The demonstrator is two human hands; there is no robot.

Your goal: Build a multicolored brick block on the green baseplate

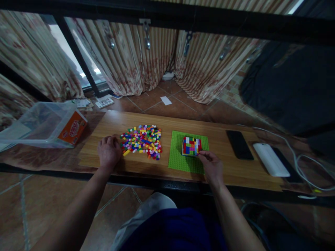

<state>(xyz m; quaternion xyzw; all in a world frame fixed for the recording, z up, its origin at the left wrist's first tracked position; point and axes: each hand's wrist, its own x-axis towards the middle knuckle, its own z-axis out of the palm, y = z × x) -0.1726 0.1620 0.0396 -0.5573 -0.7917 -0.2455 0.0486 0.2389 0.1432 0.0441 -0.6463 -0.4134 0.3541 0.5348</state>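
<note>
A small multicoloured block built of toy bricks [191, 146] sits on the green studded baseplate [177, 160]. My right hand [212, 165] is at its near right corner, with thumb and fingers pinched together against it. Whether a separate loose brick is between those fingertips is too small to tell. Over to the left, a spread pile of loose toy bricks [142, 141] in many colours lies on the wooden board. My left hand [108, 151] rests on the board at the pile's left edge, fingers curled down. Its fingertips are hidden, and so is anything in them.
A clear plastic box [44, 127] with an orange label stands at the far left. Right of the baseplate lie a black phone [239, 144], a white power bank [270, 159] and a white cable [295, 157]. A dark table edge [157, 183] runs along the front.
</note>
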